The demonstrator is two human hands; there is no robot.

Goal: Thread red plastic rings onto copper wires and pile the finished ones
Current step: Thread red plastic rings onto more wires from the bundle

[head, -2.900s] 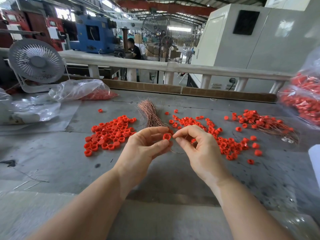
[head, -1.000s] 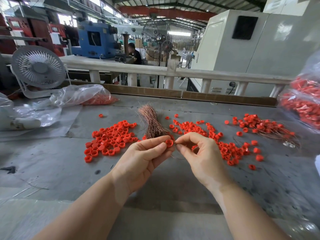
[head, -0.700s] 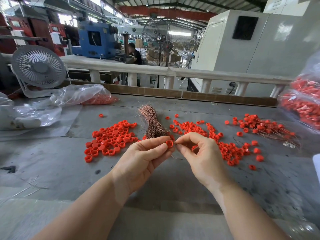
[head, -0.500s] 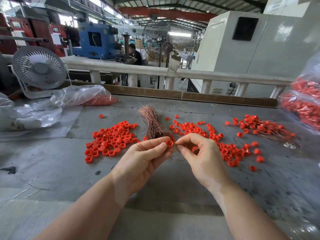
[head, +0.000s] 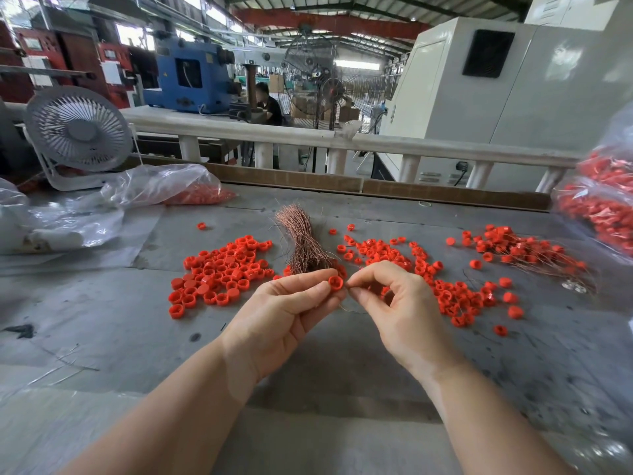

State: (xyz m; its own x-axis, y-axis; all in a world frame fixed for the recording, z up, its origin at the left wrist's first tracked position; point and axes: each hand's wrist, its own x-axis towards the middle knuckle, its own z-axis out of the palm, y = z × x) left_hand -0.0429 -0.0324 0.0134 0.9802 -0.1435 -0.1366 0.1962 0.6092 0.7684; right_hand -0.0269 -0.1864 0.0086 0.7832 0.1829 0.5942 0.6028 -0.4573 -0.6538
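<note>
**Feeding 1 wire through 1 ring**

Closest in, the left hand (head: 281,313) pinches 1 red ring (head: 335,283) between thumb and forefinger, its open face turned toward the camera. The right hand (head: 394,303) meets it fingertip to fingertip, thumb and forefinger nipped on a thin copper wire (head: 349,308) whose slack loops just below both sets of fingers. To thread well, I judge the left hand should hold the ring steady with its hole clear of the thumb, while the right grips the wire close to its tip so it stays stiff and does not buckle.

Just beyond the fingertips lies 1 bundle of copper wires (head: 303,241), too many strands to count. Left of the fingers sits 1 patch of loose rings (head: 219,269), several dozen. Right of them, a second scatter of rings (head: 445,286) spreads, again dozens. Farther right and beyond, 1 finished pile (head: 520,250) of rings on wires rests on the grey table (head: 102,320).

At the far edges: 3 plastic bags in view, 1 bag of red parts (head: 603,207) right and 1 clear bag (head: 164,186) far left holding red parts, plus 1 white desk fan (head: 78,132).
</note>
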